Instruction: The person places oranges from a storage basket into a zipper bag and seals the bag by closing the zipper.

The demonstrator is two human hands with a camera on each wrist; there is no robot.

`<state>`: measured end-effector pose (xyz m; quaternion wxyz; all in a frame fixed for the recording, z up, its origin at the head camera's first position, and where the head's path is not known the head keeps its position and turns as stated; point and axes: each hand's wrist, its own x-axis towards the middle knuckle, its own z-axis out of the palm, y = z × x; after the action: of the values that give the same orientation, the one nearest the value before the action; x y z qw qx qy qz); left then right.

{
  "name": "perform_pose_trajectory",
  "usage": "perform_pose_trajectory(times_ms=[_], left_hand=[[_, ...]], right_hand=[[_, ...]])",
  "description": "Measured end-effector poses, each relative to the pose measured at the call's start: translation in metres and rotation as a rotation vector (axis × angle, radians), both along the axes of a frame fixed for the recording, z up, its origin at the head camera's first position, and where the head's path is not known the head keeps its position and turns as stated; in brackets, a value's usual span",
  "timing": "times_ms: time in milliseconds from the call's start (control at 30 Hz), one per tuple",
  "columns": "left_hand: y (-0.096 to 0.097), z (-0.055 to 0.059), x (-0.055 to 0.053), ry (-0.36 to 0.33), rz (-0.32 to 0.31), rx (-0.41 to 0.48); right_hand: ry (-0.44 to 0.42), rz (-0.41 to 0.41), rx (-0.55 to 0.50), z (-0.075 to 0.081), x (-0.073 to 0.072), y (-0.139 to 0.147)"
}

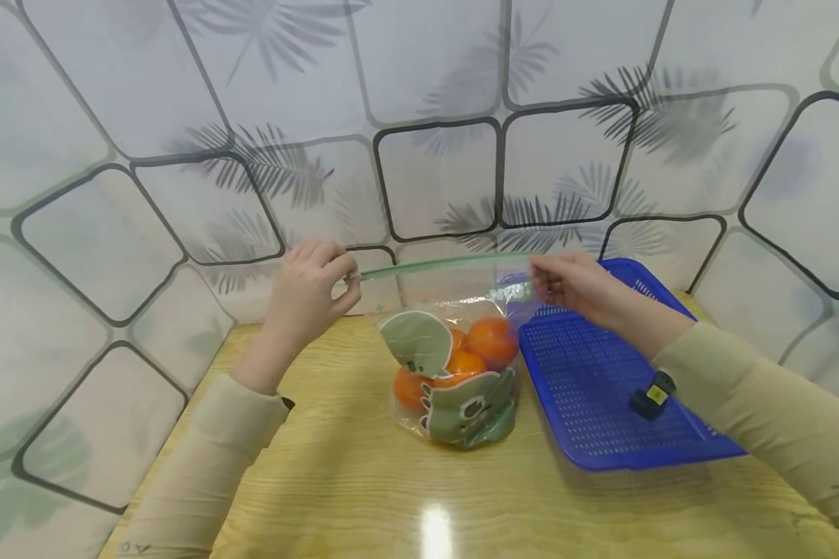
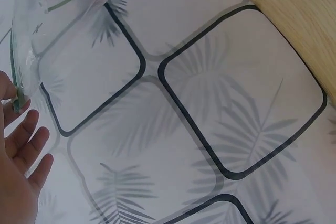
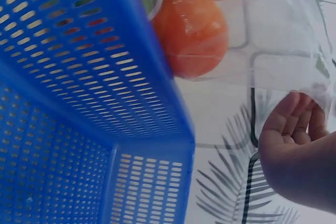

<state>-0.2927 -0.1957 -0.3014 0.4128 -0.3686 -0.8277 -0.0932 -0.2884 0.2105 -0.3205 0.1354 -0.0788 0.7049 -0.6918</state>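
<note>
A clear zip bag (image 1: pixel 471 415) with a green cartoon print stands upright on the table, several round orange fruits (image 1: pixel 492 343) inside. Its green zip strip (image 1: pixel 447 264) is stretched nearly level across the top. At the strip's left end my left hand (image 1: pixel 311 287) pinches the corner between thumb and index finger; in the left wrist view the other fingers (image 2: pixel 32 148) spread loosely. My right hand (image 1: pixel 576 287) pinches the opposite top corner, its fingers curled in the right wrist view. Whether the zip is sealed cannot be told.
A blue perforated plastic basket (image 1: pixel 587 388) stands right of the bag, beneath my right forearm. A black device (image 1: pixel 652 396) sits at the right wrist. The wooden table (image 1: pixel 335 481) meets a wall (image 1: pixel 440 178) with leaf patterns behind the bag.
</note>
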Motion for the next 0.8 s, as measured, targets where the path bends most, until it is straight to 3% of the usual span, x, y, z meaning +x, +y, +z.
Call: perform_pose_trajectory(times_ms=[133, 467, 633, 700, 800], left_hand=[[0.0, -0.005, 0.0, -0.107, -0.021, 0.095], [-0.001, -0.024, 0.0, -0.575, -0.073, 0.417], [0.001, -0.049, -0.005, -0.886, -0.156, 0.612], [0.002, -0.062, -0.007, -1.0, -0.2, 0.63], [0.004, -0.079, -0.01, -1.133, -0.259, 0.586]], right_hand=[[0.062, 0.061, 0.016, -0.011, 0.001, -0.001], [0.197, 0.193, 0.299, -0.033, 0.006, -0.017], [0.231, 0.188, 0.347, -0.039, 0.004, -0.019], [0.245, 0.154, 0.37, -0.043, 0.003, -0.018], [0.253, 0.104, 0.383, -0.048, 0.001, -0.019]])
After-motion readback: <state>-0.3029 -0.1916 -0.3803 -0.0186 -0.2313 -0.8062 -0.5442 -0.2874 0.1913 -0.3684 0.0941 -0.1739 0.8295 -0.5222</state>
